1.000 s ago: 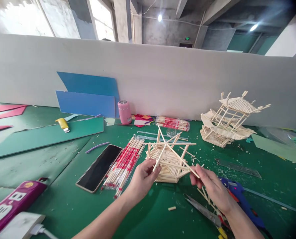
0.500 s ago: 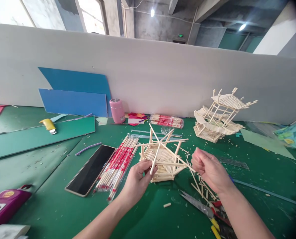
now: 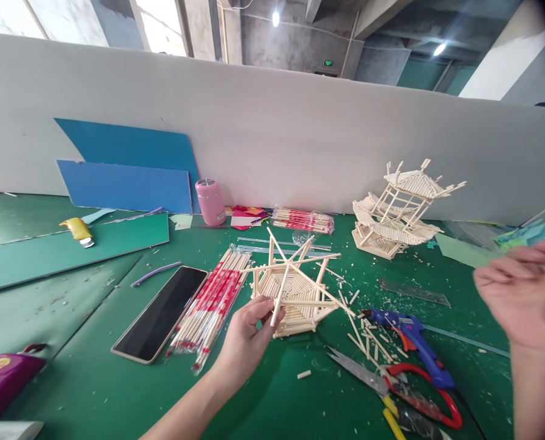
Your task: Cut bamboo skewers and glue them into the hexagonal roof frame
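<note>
Left hand (image 3: 245, 339) pinches one slanted stick of the hexagonal stick model (image 3: 294, 293), fingers curled around it near the model's front left edge; the model sits on the green counter (image 3: 93, 379), its loose spokes crossing above the slatted base. Right hand (image 3: 524, 296) is lifted off to the far right, well apart from the model, fingers loosely spread and holding nothing, somewhat blurred. Between the hands, loose cut sticks (image 3: 368, 342) lie scattered beside a blue glue gun (image 3: 410, 342) and red-handled scissors (image 3: 391, 385). Just left of the model lies a pack of red-wrapped chopsticks (image 3: 211, 302), with a dark phone (image 3: 160, 315) beside it. A finished stick pavilion (image 3: 398, 211) stands near the white partition, and a pink cup (image 3: 211, 201) stands farther left.
</note>
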`<state>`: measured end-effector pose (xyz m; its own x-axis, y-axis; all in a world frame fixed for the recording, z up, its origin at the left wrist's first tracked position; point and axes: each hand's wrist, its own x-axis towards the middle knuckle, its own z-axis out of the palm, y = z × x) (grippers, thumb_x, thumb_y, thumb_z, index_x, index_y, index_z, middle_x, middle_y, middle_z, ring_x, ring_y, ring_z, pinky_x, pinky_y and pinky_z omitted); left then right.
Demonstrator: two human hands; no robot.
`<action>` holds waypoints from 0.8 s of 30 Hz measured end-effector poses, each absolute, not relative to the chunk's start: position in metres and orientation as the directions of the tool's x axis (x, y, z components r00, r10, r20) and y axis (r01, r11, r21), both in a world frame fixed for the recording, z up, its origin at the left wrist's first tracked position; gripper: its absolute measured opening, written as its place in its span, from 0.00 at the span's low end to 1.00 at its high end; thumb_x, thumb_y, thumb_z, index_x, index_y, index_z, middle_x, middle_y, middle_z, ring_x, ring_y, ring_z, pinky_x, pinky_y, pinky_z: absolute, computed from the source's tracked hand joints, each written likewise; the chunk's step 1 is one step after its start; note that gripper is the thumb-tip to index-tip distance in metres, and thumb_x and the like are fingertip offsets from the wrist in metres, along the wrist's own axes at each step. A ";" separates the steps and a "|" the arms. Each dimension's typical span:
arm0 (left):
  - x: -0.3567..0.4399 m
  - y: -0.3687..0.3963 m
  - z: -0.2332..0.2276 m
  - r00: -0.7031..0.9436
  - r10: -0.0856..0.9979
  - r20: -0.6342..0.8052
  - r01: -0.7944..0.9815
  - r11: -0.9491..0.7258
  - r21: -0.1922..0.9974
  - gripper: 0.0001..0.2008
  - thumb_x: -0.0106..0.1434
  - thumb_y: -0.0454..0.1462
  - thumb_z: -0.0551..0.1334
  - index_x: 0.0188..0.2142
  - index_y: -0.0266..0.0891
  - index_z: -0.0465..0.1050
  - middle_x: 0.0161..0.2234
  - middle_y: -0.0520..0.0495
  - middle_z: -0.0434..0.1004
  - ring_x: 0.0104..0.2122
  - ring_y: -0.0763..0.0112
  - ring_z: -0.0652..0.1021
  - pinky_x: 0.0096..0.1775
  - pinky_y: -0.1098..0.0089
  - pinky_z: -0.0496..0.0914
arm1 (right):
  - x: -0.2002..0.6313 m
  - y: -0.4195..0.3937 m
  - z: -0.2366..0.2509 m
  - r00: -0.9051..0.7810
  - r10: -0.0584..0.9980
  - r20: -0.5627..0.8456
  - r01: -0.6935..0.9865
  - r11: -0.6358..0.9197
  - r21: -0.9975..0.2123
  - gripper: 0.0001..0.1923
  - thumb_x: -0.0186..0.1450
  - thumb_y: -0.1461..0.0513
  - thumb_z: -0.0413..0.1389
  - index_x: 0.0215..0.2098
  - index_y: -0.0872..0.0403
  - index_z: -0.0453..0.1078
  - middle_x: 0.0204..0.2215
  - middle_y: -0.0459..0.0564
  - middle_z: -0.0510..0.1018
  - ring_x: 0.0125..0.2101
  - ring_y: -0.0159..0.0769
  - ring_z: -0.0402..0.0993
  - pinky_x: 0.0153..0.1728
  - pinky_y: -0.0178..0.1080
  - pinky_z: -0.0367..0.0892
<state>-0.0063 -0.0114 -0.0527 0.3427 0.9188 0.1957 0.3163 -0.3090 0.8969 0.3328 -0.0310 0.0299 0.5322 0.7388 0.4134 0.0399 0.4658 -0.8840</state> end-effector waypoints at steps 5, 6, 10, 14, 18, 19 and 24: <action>-0.008 -0.015 -0.054 0.331 0.921 0.204 0.314 -0.312 0.897 0.14 0.63 0.39 0.54 0.22 0.38 0.64 0.22 0.51 0.60 0.25 0.70 0.63 0.28 0.71 0.59 | 0.258 -0.026 0.010 0.057 0.988 0.144 0.197 0.130 -0.972 0.10 0.60 0.56 0.56 0.35 0.54 0.72 0.31 0.50 0.74 0.31 0.37 0.68 0.30 0.42 0.62; -0.009 -0.016 -0.054 0.330 0.921 0.205 0.313 -0.312 0.897 0.14 0.63 0.39 0.54 0.21 0.38 0.63 0.22 0.52 0.60 0.25 0.71 0.63 0.28 0.72 0.59 | 0.244 -0.024 0.008 -0.135 0.988 0.080 0.403 0.128 -0.906 0.12 0.64 0.54 0.50 0.36 0.51 0.70 0.31 0.48 0.73 0.32 0.36 0.68 0.30 0.39 0.62; -0.010 -0.016 -0.054 0.332 0.921 0.204 0.311 -0.311 0.898 0.14 0.64 0.38 0.54 0.21 0.37 0.63 0.22 0.52 0.60 0.25 0.71 0.63 0.27 0.72 0.58 | 0.218 -0.016 0.010 -0.292 0.957 0.007 0.591 0.186 -0.785 0.12 0.64 0.54 0.50 0.28 0.51 0.66 0.23 0.42 0.68 0.25 0.30 0.62 0.25 0.33 0.57; -0.011 -0.017 -0.056 0.336 0.920 0.200 0.312 -0.310 0.898 0.14 0.64 0.38 0.54 0.23 0.37 0.66 0.23 0.50 0.62 0.25 0.71 0.64 0.28 0.72 0.59 | 0.219 -0.013 0.013 -0.316 0.949 -0.001 0.705 0.234 -0.669 0.10 0.61 0.57 0.54 0.25 0.51 0.66 0.24 0.42 0.68 0.25 0.29 0.62 0.25 0.33 0.56; -0.011 -0.017 -0.060 0.342 0.918 0.203 0.311 -0.314 0.897 0.13 0.64 0.38 0.54 0.25 0.36 0.69 0.25 0.49 0.66 0.27 0.69 0.66 0.30 0.72 0.61 | 0.219 -0.013 0.013 -0.329 0.944 0.029 0.769 0.285 -0.571 0.12 0.63 0.59 0.51 0.22 0.51 0.64 0.21 0.42 0.65 0.24 0.30 0.59 0.24 0.34 0.51; -0.011 -0.017 -0.061 0.343 0.917 0.204 0.312 -0.316 0.896 0.12 0.64 0.38 0.55 0.26 0.36 0.69 0.25 0.48 0.66 0.28 0.69 0.67 0.30 0.72 0.61 | 0.219 -0.013 0.013 -0.343 0.937 0.056 0.775 0.317 -0.546 0.12 0.63 0.60 0.50 0.22 0.51 0.63 0.21 0.42 0.64 0.24 0.31 0.59 0.25 0.35 0.51; -0.011 -0.015 -0.062 0.340 0.918 0.207 0.322 -0.320 0.891 0.11 0.63 0.37 0.55 0.27 0.36 0.71 0.26 0.47 0.69 0.28 0.68 0.68 0.31 0.71 0.61 | 0.218 -0.015 0.007 -0.369 0.898 0.238 0.743 0.439 -0.505 0.12 0.63 0.62 0.50 0.21 0.52 0.60 0.21 0.43 0.63 0.26 0.33 0.56 0.28 0.37 0.49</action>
